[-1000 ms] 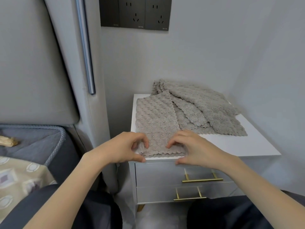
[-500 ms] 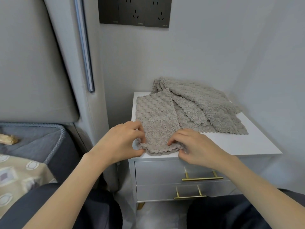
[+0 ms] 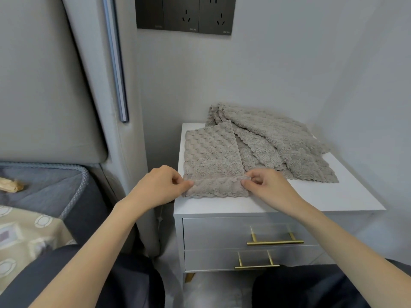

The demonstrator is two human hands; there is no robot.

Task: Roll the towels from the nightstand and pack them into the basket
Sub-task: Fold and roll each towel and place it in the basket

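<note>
The left hand (image 3: 160, 185) is pinching the near left corner of a grey, bumpy towel (image 3: 211, 156), with thumb and forefinger closed on a folded-over edge. The right hand (image 3: 266, 187) is pinching the same fold at its right end, fingers curled in on the cloth.

Between the two hands, the towel's near edge is lying turned over on itself in a narrow band, its scalloped hem facing the person. Beyond the hands, the rest of this towel is lying flat on the white desk (image 3: 333, 196), stretching away toward the wall.

Beyond and to the right of the right hand, a loose pile of towels (image 3: 289, 147) in the same grey is spreading over the back of the desk and touching the held towel along its right side. Bare desk top is showing just in front of both hands and to the right of the right hand.

Below the hands, two grey drawers are showing brass bar handles (image 3: 275, 242). Left of the left hand, a bed (image 3: 44, 192) with a grey mattress edge and a patterned cover is sitting against a padded headboard (image 3: 44, 85). High above the hands, dark wall sockets (image 3: 184, 14) are sitting on the wall.
</note>
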